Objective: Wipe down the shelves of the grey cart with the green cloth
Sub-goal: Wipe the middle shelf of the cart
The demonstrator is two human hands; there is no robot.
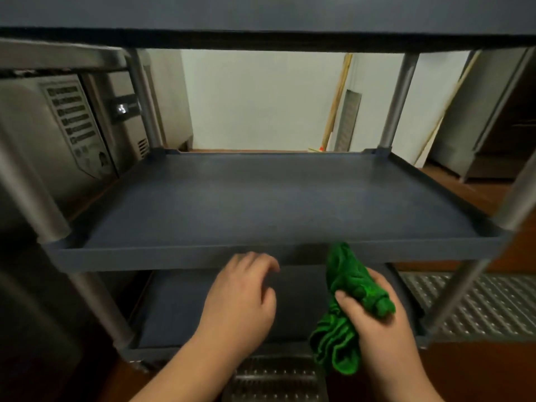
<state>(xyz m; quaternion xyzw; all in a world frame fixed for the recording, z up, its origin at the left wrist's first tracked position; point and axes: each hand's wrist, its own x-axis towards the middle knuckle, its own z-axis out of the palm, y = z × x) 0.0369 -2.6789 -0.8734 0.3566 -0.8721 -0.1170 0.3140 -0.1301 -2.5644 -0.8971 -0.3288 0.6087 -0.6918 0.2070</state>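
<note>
While the right hand grips the bunched green cloth, fingers and thumb curled round its middle, the left hand hangs free with loosely bent fingers, holding nothing, near the front lip of the middle shelf. Hands are apart, left one left of the cloth, a gap between them. Cloth sits just in front of the middle shelf's near edge, right of centre; its top end reaches up to that edge, whether touching cannot be told, and its lower end dangles below the hand, in front of the bottom shelf. Grey cart fills the view: top shelf across the upper frame, middle shelf bare and dark, bottom shelf partly hidden behind both hands. Round grey posts stand at the corners. Far left, a steel appliance with a label stands beside the cart. Far behind, a pale wall with a wooden stick leaning on it. Right, another steel unit on a brown floor. Metal grating lies in the floor near right and under the cart's near edge.
</note>
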